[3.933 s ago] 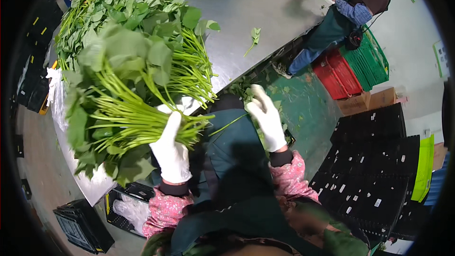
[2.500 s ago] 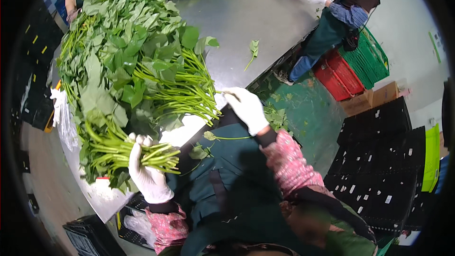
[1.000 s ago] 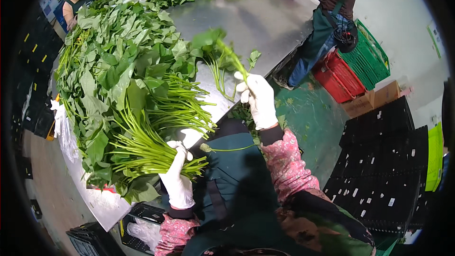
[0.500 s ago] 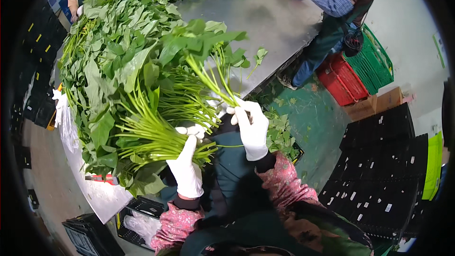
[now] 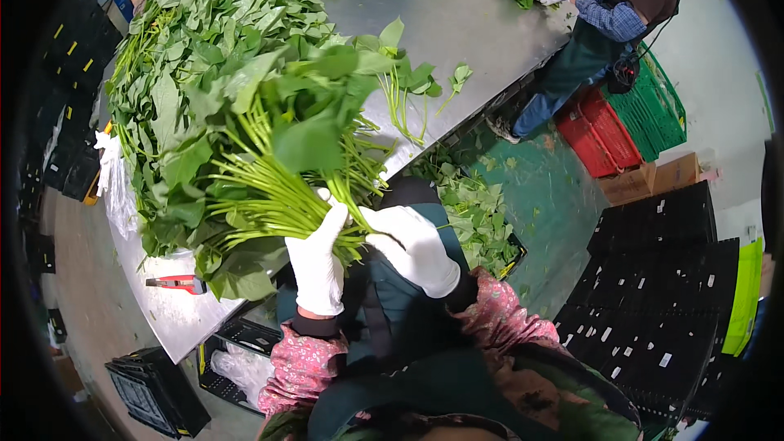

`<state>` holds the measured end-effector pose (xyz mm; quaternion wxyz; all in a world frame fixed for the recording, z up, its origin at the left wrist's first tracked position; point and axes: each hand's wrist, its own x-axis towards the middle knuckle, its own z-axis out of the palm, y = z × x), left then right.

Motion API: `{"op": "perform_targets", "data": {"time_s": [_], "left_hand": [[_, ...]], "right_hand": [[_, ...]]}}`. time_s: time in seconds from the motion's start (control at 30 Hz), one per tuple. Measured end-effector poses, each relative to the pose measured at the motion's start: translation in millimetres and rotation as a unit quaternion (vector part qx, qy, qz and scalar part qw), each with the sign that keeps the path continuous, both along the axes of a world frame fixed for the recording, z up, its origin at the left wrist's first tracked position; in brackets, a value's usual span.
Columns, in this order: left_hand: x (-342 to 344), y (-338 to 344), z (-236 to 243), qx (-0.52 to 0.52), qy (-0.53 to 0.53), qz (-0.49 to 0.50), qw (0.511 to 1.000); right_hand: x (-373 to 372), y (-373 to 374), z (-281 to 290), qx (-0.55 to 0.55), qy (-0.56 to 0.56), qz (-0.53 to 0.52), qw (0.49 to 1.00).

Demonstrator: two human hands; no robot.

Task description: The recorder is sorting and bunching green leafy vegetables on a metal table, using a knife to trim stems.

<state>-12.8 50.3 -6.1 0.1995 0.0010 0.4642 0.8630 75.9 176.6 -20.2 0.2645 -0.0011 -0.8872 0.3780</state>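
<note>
My left hand (image 5: pixel 317 265), in a white glove, is closed round a thick bunch of leafy green stems (image 5: pixel 269 200), its thumb across their cut ends. Pressed close beside it, my gloved right hand (image 5: pixel 418 251) pinches a few more leafy stems (image 5: pixel 347 196) near their lower ends, against the bunch's right side. Their broad leaves hang over the bunch and hide part of it. Behind both hands a large heap of the same leafy greens (image 5: pixel 196 57) covers the left of the metal table (image 5: pixel 408 12). A few loose stems (image 5: pixel 402 102) lie right of the heap.
Red-handled cutters (image 5: pixel 175 282) lie at the table's near left corner. A crate of leaves (image 5: pixel 482 229) stands below at right. Black crates (image 5: pixel 645 302), a red crate (image 5: pixel 596 135) and a green crate (image 5: pixel 653 106) stand farther right. A co-worker (image 5: pixel 621 16) handles greens across the table.
My right hand has come down and left with its few stems, from apart to against the bunch in my left hand. The co-worker at right now holds a small bunch nearer the table's edge.
</note>
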Motion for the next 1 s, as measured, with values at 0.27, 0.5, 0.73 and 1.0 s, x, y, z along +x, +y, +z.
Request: {"op": "perform_targets", "data": {"time_s": [0.27,0.5,0.73,1.0], "left_hand": [[16.6,5.2,-6.7,-0.012,0.024,-0.019,0.999],[19.3,8.1,-2.1,0.018,0.032,-0.075,0.996],[14.3,-0.2,-3.8,-0.007,0.017,-0.005,1.000],[11.7,0.5,-3.1,-0.041,0.012,0.068,0.997]], "right_hand": [[-11.0,15.2,6.2,-0.496,-0.154,0.087,0.850],[-9.0,4.5,25.5,-0.565,-0.034,0.079,0.820],[-8.3,-0.2,9.2,-0.404,-0.106,0.053,0.907],[-0.4,5.7,20.3,-0.503,-0.080,0.025,0.860]]}}
